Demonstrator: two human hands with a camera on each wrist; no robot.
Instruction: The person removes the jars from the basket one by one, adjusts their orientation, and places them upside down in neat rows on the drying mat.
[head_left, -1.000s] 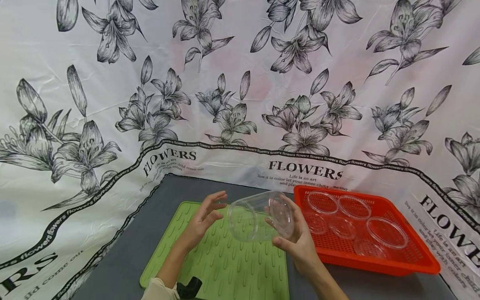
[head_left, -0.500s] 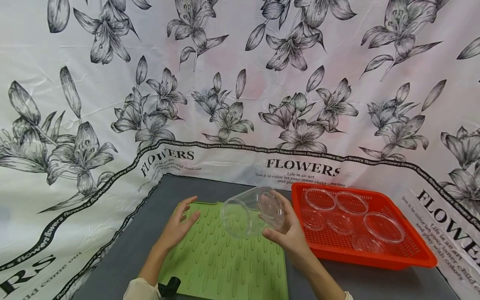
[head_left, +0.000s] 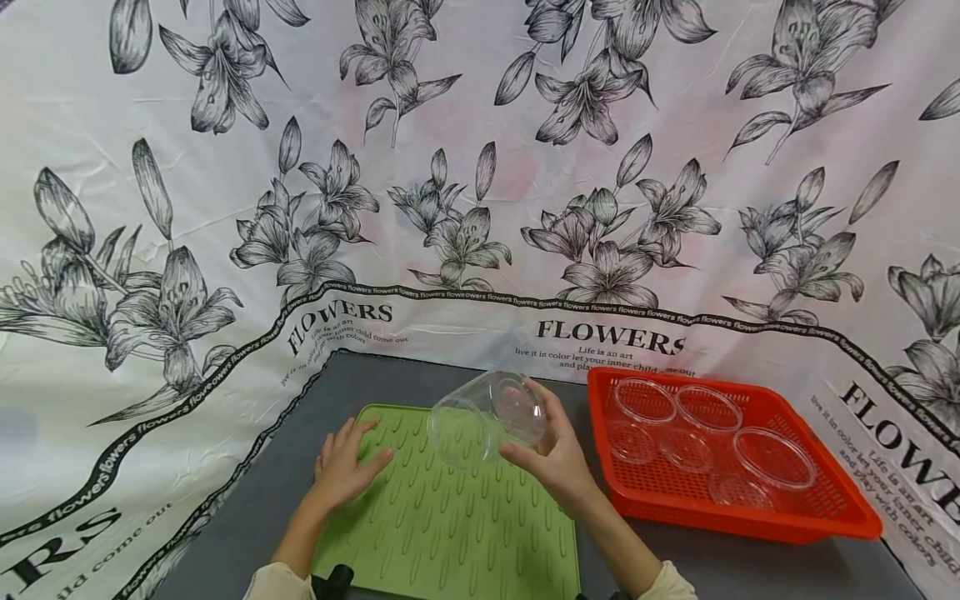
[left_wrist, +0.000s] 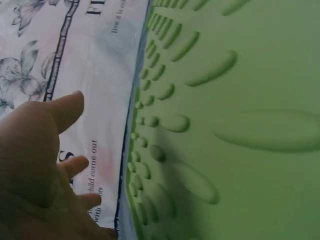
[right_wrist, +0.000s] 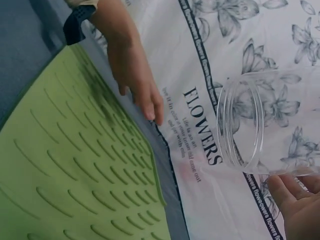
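Note:
In the head view my right hand grips a clear plastic jar near its base, above the green mat. The jar is tilted on its side, its wide mouth facing left and down. No lid shows on its threaded rim in the right wrist view, where the jar rests against the fingers. My left hand hovers near the mat's left edge, fingers spread, holding nothing. The left wrist view shows that hand beside the ridged mat, thumb apart from the fingers.
To the right stands a red plastic basket with three clear jars upright in it. Grey table surface surrounds the mat. A flower-printed sheet hangs behind and at both sides.
My left hand has drawn away from the jar, left and down toward the mat's edge. The right hand has carried the jar somewhat left. The basket stays in place.

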